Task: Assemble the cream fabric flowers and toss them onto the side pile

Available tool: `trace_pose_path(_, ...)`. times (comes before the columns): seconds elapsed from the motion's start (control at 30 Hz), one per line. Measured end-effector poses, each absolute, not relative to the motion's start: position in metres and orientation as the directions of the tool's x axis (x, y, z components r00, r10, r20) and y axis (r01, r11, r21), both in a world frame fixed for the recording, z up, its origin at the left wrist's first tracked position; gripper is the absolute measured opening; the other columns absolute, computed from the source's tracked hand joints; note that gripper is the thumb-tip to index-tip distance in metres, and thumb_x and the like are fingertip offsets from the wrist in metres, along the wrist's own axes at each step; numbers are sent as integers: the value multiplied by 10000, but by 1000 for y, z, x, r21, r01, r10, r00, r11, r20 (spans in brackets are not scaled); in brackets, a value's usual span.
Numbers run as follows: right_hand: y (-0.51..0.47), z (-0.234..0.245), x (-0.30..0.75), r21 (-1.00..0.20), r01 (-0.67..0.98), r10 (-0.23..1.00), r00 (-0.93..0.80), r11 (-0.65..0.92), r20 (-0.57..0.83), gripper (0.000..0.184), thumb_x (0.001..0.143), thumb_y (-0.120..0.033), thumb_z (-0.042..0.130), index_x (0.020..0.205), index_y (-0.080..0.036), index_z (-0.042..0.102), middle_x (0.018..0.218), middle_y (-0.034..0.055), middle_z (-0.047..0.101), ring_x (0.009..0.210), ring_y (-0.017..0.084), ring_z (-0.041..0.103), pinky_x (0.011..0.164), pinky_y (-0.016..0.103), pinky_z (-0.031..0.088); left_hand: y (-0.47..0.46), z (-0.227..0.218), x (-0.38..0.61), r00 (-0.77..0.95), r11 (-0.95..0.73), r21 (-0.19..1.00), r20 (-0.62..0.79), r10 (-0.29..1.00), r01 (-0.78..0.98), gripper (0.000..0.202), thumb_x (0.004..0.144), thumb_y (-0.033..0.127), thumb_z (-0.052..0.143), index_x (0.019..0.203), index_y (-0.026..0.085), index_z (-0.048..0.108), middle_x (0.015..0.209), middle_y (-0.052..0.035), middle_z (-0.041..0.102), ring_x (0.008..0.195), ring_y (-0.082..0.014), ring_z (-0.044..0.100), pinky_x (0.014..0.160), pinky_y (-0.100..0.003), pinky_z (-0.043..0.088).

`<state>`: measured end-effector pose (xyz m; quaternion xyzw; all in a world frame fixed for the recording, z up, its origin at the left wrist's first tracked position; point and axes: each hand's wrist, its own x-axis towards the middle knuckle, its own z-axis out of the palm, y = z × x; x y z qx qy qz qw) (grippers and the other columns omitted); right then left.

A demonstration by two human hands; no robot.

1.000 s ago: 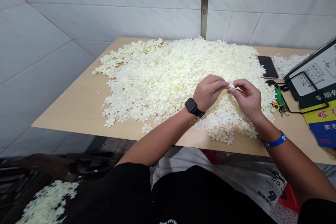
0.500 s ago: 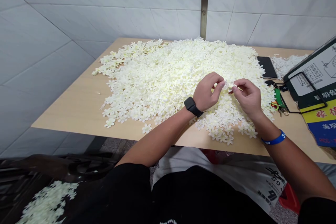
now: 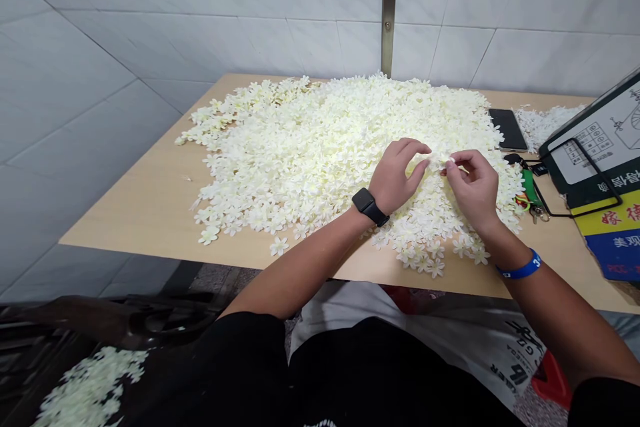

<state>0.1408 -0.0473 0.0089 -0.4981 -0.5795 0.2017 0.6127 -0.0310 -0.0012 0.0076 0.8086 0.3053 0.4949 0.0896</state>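
A wide heap of cream-white fabric flower petals [image 3: 325, 140] covers the wooden table [image 3: 150, 200]. My left hand [image 3: 397, 177], with a black watch on its wrist, hovers over the heap's right part, fingers curled and pinching a small white petal [image 3: 440, 161]. My right hand [image 3: 473, 187], with a blue band on the wrist, faces it and pinches the same petal from the other side. Both hands sit close together just above the petals.
A black phone [image 3: 509, 128] lies at the heap's right edge, with keys and a green tag [image 3: 531, 192] nearby. A printed box [image 3: 600, 153] and a smaller white petal pile [image 3: 545, 121] stand at the far right. More petals [image 3: 90, 387] lie on the floor at lower left.
Both hands have sunk slightly toward the heap and moved a little apart; my left fingers have loosened from a tight pinch.
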Motion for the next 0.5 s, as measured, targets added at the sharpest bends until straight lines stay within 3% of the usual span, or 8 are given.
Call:
trace_pose_path(0.1, -51, 8, 137, -835, 301, 830, 188, 460, 525, 57, 909, -278, 682, 895, -233, 650, 888, 12, 651, 831, 153, 671, 735, 281, 608, -4, 9, -30, 320, -835, 414, 786, 528, 363, 147, 1002, 301, 603, 1073, 195, 675, 1050, -66, 721, 1030, -166, 659, 852, -311, 549)
trace_pose_path(0.33, -52, 5, 137, -864, 168, 861, 117, 475, 496, 205, 867, -399, 777, 975, -245, 693, 923, 19, 671, 852, 168, 684, 790, 333, 661, -3, 7, -29, 216, -877, 394, 864, 455, 274, 78, 951, 225, 680, 942, 190, 748, 925, -42, 761, 886, -126, 697, 783, -269, 574)
trace_pose_path(0.5, -50, 5, 139, -881, 132, 877, 112, 454, 468, 268, 826, -457, 815, 932, -240, 700, 874, 6, 663, 802, 157, 686, 778, 339, 675, -3, 10, -31, 213, -870, 440, 849, 484, 222, 69, 932, 192, 700, 916, 202, 767, 917, -26, 779, 870, -122, 716, 782, -269, 578)
